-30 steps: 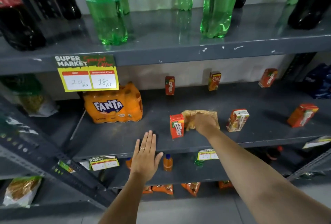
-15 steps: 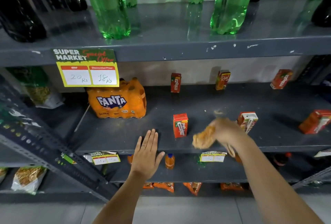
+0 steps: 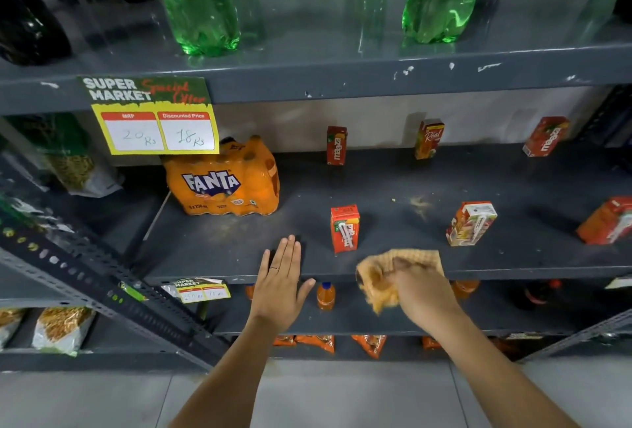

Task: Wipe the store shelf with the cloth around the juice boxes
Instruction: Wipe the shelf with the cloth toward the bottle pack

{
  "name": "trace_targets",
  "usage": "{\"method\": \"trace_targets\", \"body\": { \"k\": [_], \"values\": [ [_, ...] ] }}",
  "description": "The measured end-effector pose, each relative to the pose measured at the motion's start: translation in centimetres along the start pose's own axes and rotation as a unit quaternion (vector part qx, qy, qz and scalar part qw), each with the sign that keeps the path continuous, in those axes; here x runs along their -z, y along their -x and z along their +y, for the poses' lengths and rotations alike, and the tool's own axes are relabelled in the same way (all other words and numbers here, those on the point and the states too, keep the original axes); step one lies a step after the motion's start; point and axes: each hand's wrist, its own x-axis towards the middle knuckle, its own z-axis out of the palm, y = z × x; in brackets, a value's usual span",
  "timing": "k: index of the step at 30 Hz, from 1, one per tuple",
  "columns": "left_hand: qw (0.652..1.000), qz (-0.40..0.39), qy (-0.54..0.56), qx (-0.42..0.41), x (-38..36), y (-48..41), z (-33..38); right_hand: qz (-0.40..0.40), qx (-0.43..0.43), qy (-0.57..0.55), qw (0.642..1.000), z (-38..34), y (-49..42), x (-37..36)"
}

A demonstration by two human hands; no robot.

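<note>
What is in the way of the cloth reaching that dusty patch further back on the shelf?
Nothing visible. The cloth in the right hand sits at the front edge; the dusty patch lies in the open gap between two juice boxes.

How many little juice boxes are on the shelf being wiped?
6: back row; front row, and one cut off at the right edge. More may sit beyond the frame.

Rightmost juice box (image 3: 612, 220) edge-cropped

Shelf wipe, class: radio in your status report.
Right hand bunching cloth at shelf front edge. Left hand flat, empty. Juice box upright just behind. Crumbs remain.
</note>
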Motion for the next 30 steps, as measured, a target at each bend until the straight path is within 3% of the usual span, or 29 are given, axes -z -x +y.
{"method": "trace_targets", "body": {
  "k": [2, 7, 11, 16, 20, 23, 27, 30],
  "values": [
    [1.000, 0.002, 0.005, 0.001, 0.0, 0.0, 0.0, -0.003, 0.001, -0.061, 0.998, 0.3, 0.8, 1.5],
    [1.000, 0.002, 0.002, 0.006, 0.2, 0.1, 0.3, 0.108, -0.064, -0.132, 0.983, 1.9, -6.2, 5.3],
    [1.000, -0.002, -0.004, 0.006, 0.3, 0.3, 0.2, 0.061, -0.080, -0.066, 0.993, 1.2, -8.7, 3.5],
    [1.000, -0.004, 0.000, 0.006, 0.1, 0.1, 0.2, 0.053, -0.084, -0.027, 0.995, 1.0, -3.8, -0.6],
    [0.999, 0.011, -0.016, -0.034, 0.5, 0.1, -0.5, 0.050, -0.037, -0.059, 0.996, 1.0, 1.2, -1.5],
    [0.998, 0.036, -0.005, -0.041, 1.1, 1.4, -1.7, 0.022, 0.038, -0.172, 0.984, -0.6, 1.5, 1.4],
    [0.996, 0.078, 0.040, -0.018, 1.8, 4.8, -5.9, 0.012, 0.185, -0.275, 0.943, -7.1, -0.3, 4.8],
    [0.996, 0.077, 0.055, 0.001, 1.8, 6.8, -9.4, 0.038, 0.209, -0.256, 0.943, -12.0, -4.3, 5.3]
  ]
}}
